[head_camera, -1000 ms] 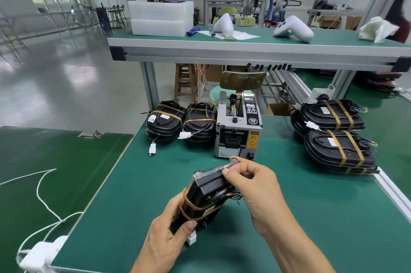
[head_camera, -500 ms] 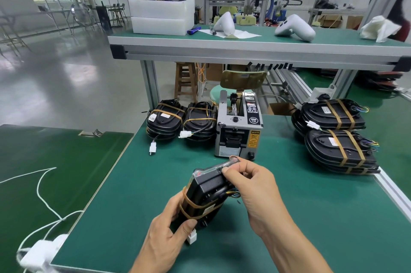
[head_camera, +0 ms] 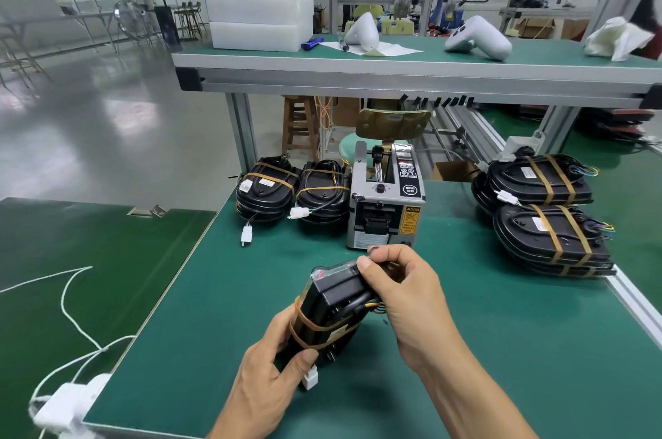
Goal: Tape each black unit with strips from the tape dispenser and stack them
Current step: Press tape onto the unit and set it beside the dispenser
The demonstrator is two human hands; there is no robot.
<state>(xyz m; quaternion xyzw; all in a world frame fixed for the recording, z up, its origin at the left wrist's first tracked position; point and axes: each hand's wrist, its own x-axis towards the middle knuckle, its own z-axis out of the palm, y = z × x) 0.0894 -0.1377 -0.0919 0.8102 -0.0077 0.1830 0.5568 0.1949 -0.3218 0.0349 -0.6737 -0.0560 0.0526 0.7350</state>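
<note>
- The left hand [head_camera: 272,367] grips the near end of the black unit [head_camera: 331,309], thumb curled over the front and fingers behind, holding it tilted above the green table [head_camera: 501,349].
- The right hand [head_camera: 401,288] has its curled fingertips pinched on the unit's far top edge, pressing down a clear strip there.
- Just beyond the right hand's knuckles stands the tape dispenser [head_camera: 385,202].
- Left of the dispenser sit two banded units [head_camera: 293,191]; to the right hand's far right lie the stacked units [head_camera: 544,216].
</note>
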